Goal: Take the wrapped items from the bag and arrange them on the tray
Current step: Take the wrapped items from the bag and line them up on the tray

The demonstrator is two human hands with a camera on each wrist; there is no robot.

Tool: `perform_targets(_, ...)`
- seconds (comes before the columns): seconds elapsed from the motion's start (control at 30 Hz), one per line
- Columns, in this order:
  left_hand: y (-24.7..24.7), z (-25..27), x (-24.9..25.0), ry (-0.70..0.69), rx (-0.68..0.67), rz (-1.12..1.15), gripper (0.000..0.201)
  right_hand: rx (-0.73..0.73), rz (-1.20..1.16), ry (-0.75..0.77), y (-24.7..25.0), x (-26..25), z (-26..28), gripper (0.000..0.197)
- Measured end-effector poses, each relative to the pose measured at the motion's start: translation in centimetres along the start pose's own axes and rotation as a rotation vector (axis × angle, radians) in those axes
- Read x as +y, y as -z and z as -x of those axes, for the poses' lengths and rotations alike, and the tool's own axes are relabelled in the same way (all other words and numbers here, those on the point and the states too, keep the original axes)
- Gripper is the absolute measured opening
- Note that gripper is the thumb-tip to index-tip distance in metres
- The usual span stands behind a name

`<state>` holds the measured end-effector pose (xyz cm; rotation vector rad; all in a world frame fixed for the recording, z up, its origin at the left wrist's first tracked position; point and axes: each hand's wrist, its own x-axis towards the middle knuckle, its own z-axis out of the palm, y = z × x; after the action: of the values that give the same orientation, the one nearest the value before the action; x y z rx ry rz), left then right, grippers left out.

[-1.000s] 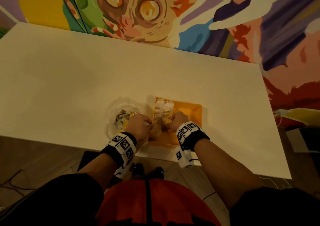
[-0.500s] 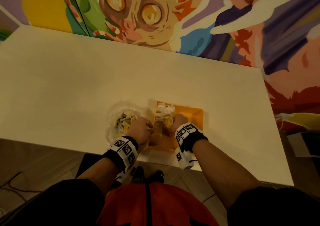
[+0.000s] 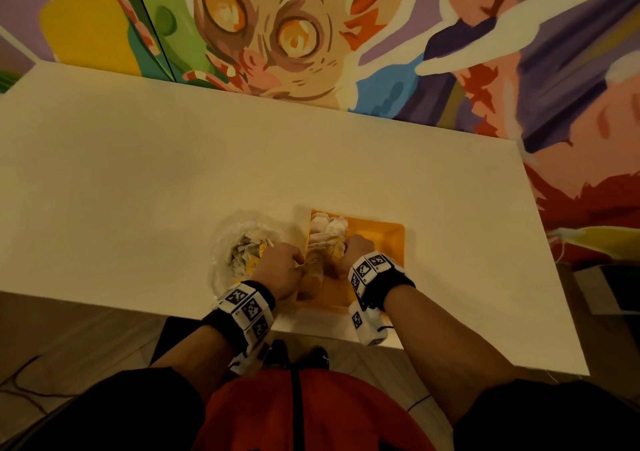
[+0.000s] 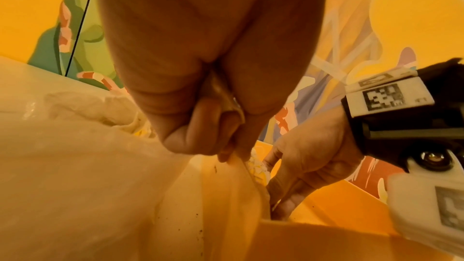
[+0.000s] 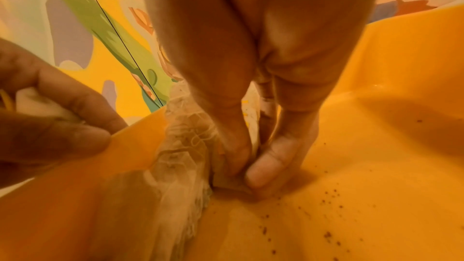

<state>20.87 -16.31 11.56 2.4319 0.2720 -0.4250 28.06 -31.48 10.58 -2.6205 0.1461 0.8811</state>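
An orange tray [image 3: 379, 239] lies near the table's front edge, and a row of white wrapped items [image 3: 327, 225] runs along its left side. A clear plastic bag [image 3: 225, 242] with more wrapped items [image 3: 247, 253] sits just left of it. My left hand [image 3: 280, 270] hovers at the tray's left rim, its curled fingers [image 4: 200, 126] pinching a pale wrapped item [image 5: 42, 104]. Inside the tray, my right hand [image 5: 246, 168] pinches another wrapped item [image 5: 226, 182] against the floor, next to the row [image 5: 185, 146].
The white table [image 3: 173, 173] stretches far to the left and back, up to a painted mural wall [image 3: 277, 35]. Dark crumbs [image 5: 334, 195] speckle the tray floor. The tray's right half [image 3: 384, 236] holds nothing. The table's front edge runs just under my wrists.
Both hands stay at the tray's left side with the same holds. Only the head view has shifted slightly.
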Motion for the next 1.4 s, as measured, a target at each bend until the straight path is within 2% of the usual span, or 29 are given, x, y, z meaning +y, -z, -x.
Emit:
perform_targets(0.17, 0.4, 0.0, -0.6, 0.048, 0.019, 0.125, 0.022, -0.062, -0.041, 0.019, 0.3, 0.0, 0.4, 0.030)
perform_targets(0.2, 0.6, 0.0, -0.6, 0.069, 0.030, 0.210, 0.020, -0.066, -0.039, 0.017, 0.6, 0.1, 0.5, 0.036)
perform_targets(0.27, 1.0, 0.0, -0.2, 0.169, 0.007, 0.537, 0.015, -0.049, -0.019, 0.012, 1.2, 0.4, 0.7, 0.039)
perform_targets(0.33, 1.7, 0.0, 0.2, 0.264, -0.016, 0.813, 0.021, -0.002, 0.001, 0.026, 1.9, 0.4, 1.0, 0.044)
perform_targets(0.37, 2.0, 0.0, 0.2, 0.289, -0.021, 0.894, 0.026, 0.033, -0.015, 0.058, 2.1, 0.4, 1.2, 0.043)
perform_targets(0.43, 2.5, -0.1, 0.3, 0.314, -0.063, 1.030, 0.039, 0.115, -0.136, 0.163, 2.5, 0.0, 1.7, 0.029)
perform_targets(0.5, 2.9, -0.1, 0.4, 0.337, -0.117, 1.131, 0.050, 0.140, -0.300, 0.322, 2.5, -0.8, 2.9, 0.019)
perform_targets(0.6, 3.2, 0.3, 0.6, 0.333, -0.180, 1.249, 0.059, -0.043, -0.461, 0.541, 2.1, -2.0, 4.9, 0.026)
perform_targets(0.67, 3.3, 0.6, 0.7, 0.320, -0.193, 1.310, 0.060, -0.161, -0.444, 0.630, 1.6, -2.4, 5.9, 0.035)
perform_targets(0.77, 3.5, 0.9, 0.9, 0.325, -0.182, 1.350, 0.059, -0.098, -0.236, 0.731, 0.7, -2.5, 6.0, 0.044)
perform_targets(0.87, 3.5, 1.1, 0.9, 0.334, -0.208, 1.370, 0.061, 0.000, -0.166, 0.789, 0.0, -2.5, 5.8, 0.039)
perform_targets(1.0, 3.4, 1.4, 0.6, 0.304, -0.211, 1.330, 0.059, 0.075, -0.336, 0.741, -0.5, -2.3, 5.8, 0.014)
perform_targets(1.1, 3.1, 1.5, 0.1, 0.307, -0.195, 1.320, 0.055, 0.115, -0.469, 0.671, -0.6, -2.0, 5.4, 0.005)
perform_targets(1.2, 3.2, 1.7, -0.2, 0.312, -0.125, 1.263, 0.047, 0.131, -0.562, 0.625, -0.2, -1.6, 4.9, 0.003)
perform_targets(1.3, 3.5, 1.9, -0.2, 0.207, -0.044, 1.159, 0.037, 0.163, -0.580, 0.623, 0.4, -1.2, 4.5, 0.002)
perform_targets(1.4, 3.8, 2.1, 0.0, -0.004, 0.014, 0.981, 0.021, 0.140, -0.576, 0.637, 0.7, -0.9, 4.5, 0.002)
